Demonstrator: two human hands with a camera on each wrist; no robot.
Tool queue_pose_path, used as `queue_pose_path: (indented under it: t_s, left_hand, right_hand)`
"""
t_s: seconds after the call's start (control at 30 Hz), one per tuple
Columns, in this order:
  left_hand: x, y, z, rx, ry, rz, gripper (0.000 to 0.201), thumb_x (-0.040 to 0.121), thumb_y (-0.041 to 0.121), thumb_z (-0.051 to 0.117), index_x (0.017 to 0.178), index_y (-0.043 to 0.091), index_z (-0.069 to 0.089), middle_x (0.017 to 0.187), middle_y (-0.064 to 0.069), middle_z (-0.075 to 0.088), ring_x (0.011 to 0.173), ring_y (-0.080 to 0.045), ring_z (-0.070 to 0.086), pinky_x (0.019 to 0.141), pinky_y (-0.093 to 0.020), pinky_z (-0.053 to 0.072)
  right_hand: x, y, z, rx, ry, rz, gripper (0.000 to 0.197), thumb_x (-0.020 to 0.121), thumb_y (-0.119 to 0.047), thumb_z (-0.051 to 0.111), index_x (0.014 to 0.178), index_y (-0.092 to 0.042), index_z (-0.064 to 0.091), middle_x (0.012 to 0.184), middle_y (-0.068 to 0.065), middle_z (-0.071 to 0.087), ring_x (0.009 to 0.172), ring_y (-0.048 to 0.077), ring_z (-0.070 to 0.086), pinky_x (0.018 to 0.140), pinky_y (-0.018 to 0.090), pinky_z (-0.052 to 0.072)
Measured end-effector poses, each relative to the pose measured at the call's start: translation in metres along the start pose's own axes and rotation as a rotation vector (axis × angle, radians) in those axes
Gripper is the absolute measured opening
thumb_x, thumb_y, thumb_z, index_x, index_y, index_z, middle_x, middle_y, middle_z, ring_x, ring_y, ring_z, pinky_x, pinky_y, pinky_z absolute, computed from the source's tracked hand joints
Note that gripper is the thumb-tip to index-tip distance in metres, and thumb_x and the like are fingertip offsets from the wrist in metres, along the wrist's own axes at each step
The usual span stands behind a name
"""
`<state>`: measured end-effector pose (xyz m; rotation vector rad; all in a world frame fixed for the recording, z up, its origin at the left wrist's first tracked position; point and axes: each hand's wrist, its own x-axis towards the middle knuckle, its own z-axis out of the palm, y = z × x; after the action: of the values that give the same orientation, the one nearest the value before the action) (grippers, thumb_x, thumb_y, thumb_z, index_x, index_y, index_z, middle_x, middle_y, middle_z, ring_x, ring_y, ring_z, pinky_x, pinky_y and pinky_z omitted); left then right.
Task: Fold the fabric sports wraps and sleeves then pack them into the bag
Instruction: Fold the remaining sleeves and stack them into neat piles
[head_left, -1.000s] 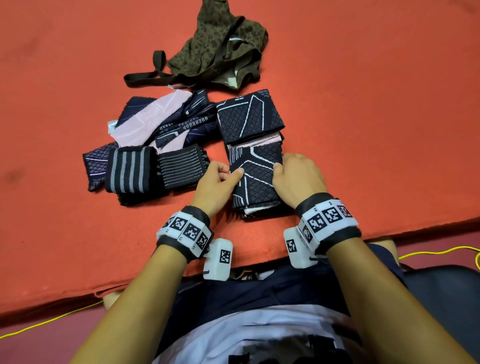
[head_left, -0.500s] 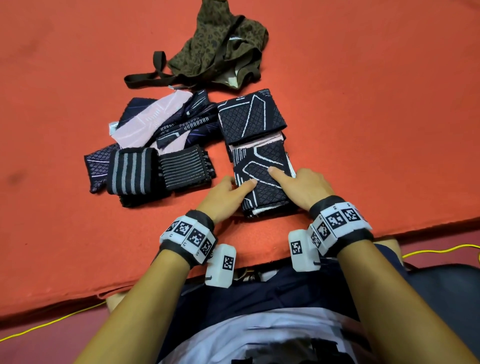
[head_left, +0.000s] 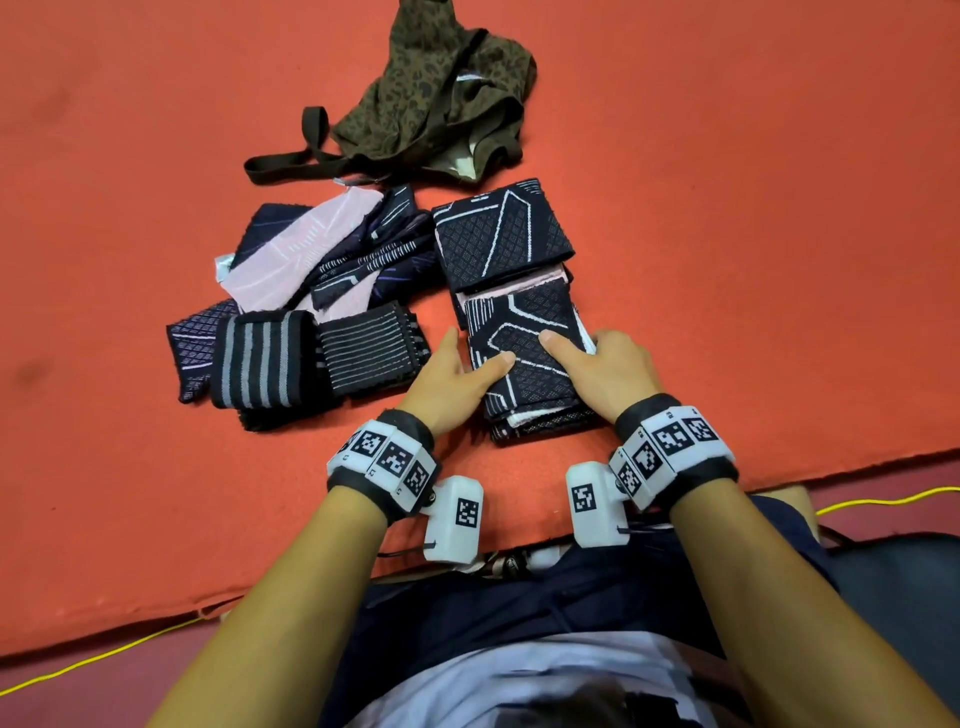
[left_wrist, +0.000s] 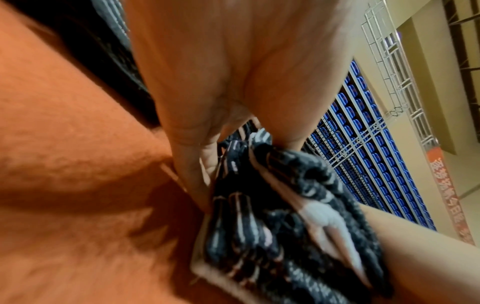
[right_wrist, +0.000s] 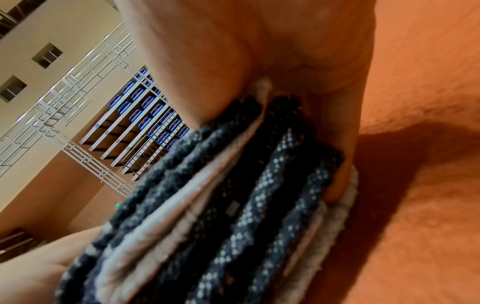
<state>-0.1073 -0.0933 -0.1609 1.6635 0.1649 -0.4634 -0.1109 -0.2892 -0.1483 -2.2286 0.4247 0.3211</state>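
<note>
Navy fabric, patterned with white lines, gripped as a folded stack (head_left: 524, 358) at the near edge of the orange mat (head_left: 727, 260). Left hand (head_left: 452, 379) clamped on the stack's left side, thumb on top and fingers (left_wrist: 194, 176) tucked beneath. Right hand (head_left: 608, 369) clamped on the right side the same way, thumb pressed on top and fingers curled under the layers. Second folded navy sleeve (head_left: 498, 234) laid just beyond, touching the held stack. Striped wraps (head_left: 270, 358) and a finer-lined wrap (head_left: 369, 348) folded and set to the left. Loose heap of pink and navy sleeves (head_left: 332, 249) behind them, seemingly not yet folded. Olive patterned bag (head_left: 436, 98) slumped at the far side, well apart from the hands, nothing visibly packed inside. Folding judged roughly half done; packing not yet begun.
</note>
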Motion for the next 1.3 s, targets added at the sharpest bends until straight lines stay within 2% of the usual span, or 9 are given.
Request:
queue_pose_path:
  t_s: [0.1,0.27,0.5,0.63,0.73,0.83,0.9,1.13,1.3]
  left_hand:
    - [0.005,0.002,-0.001,-0.024,-0.002,0.027,0.056,0.08,0.036,0.075,0.129,0.021,0.052,0.12,-0.003,0.072,0.108,-0.024,0.07,0.1,-0.048,0.052]
    - [0.019,0.008,-0.005,0.019,0.0,0.058,0.035,0.085,0.033,0.071,0.117,0.032,0.055,0.12,-0.001,0.071,0.108,-0.022,0.07,0.101,-0.048,0.052]
    - [0.049,0.015,-0.012,0.066,0.023,0.081,0.041,0.079,0.042,0.07,0.117,0.032,0.058,0.118,0.002,0.072,0.107,-0.019,0.07,0.102,-0.047,0.051]
    - [0.067,0.023,-0.015,0.052,0.024,0.084,0.03,0.083,0.035,0.07,0.112,0.033,0.058,0.117,0.001,0.072,0.108,-0.019,0.07,0.103,-0.045,0.051]
    - [0.082,0.025,-0.018,0.049,0.044,0.086,0.037,0.086,0.033,0.072,0.12,0.029,0.057,0.119,0.002,0.071,0.109,-0.017,0.069,0.104,-0.044,0.05]
    - [0.099,0.026,-0.022,0.08,0.073,0.064,0.056,0.072,0.053,0.074,0.121,0.031,0.058,0.118,0.005,0.072,0.108,-0.016,0.069,0.102,-0.043,0.051]
    - [0.11,0.024,-0.025,0.117,0.103,0.054,0.066,0.069,0.06,0.074,0.125,0.03,0.058,0.117,0.007,0.072,0.107,-0.017,0.07,0.1,-0.045,0.052]
    - [0.145,0.038,-0.034,0.195,0.146,0.046,0.062,0.07,0.063,0.069,0.12,0.029,0.058,0.115,0.009,0.072,0.105,-0.017,0.069,0.098,-0.045,0.053]
    - [0.159,0.041,-0.038,0.184,0.161,0.031,0.064,0.068,0.064,0.07,0.12,0.029,0.058,0.114,0.008,0.072,0.104,-0.018,0.07,0.097,-0.046,0.053]
  right_hand:
    - [0.006,-0.002,0.002,0.027,0.026,-0.029,0.057,0.081,-0.073,0.055,0.089,-0.018,0.067,0.085,0.001,0.07,0.079,0.025,0.066,0.076,0.04,0.055]
    - [0.021,-0.009,0.003,0.025,0.041,-0.042,0.058,0.081,-0.073,0.053,0.088,-0.017,0.067,0.085,0.002,0.07,0.081,0.027,0.066,0.078,0.041,0.055]
    - [0.048,-0.022,0.004,0.04,0.048,-0.03,0.058,0.08,-0.073,0.055,0.088,-0.016,0.068,0.085,0.003,0.071,0.081,0.027,0.066,0.078,0.04,0.055]
    - [0.065,-0.03,0.006,0.044,0.053,-0.019,0.061,0.078,-0.074,0.055,0.089,-0.016,0.07,0.085,0.003,0.071,0.081,0.027,0.066,0.08,0.042,0.056]
    - [0.078,-0.037,0.005,0.045,0.063,-0.016,0.059,0.08,-0.073,0.056,0.091,-0.016,0.07,0.087,0.004,0.071,0.083,0.028,0.066,0.081,0.042,0.056]
    - [0.089,-0.044,0.004,0.046,0.074,-0.006,0.058,0.081,-0.071,0.057,0.093,-0.016,0.071,0.09,0.005,0.072,0.086,0.03,0.066,0.082,0.041,0.055]
    - [0.098,-0.048,0.004,0.041,0.078,-0.005,0.058,0.081,-0.071,0.057,0.093,-0.016,0.071,0.09,0.005,0.071,0.086,0.03,0.065,0.082,0.041,0.055]
    - [0.127,-0.066,0.004,0.053,0.087,0.026,0.061,0.08,-0.072,0.058,0.096,-0.015,0.071,0.093,0.006,0.071,0.087,0.031,0.065,0.082,0.04,0.055]
    - [0.141,-0.073,0.004,0.044,0.084,0.043,0.06,0.079,-0.073,0.058,0.096,-0.016,0.07,0.093,0.006,0.071,0.085,0.03,0.065,0.076,0.036,0.053]
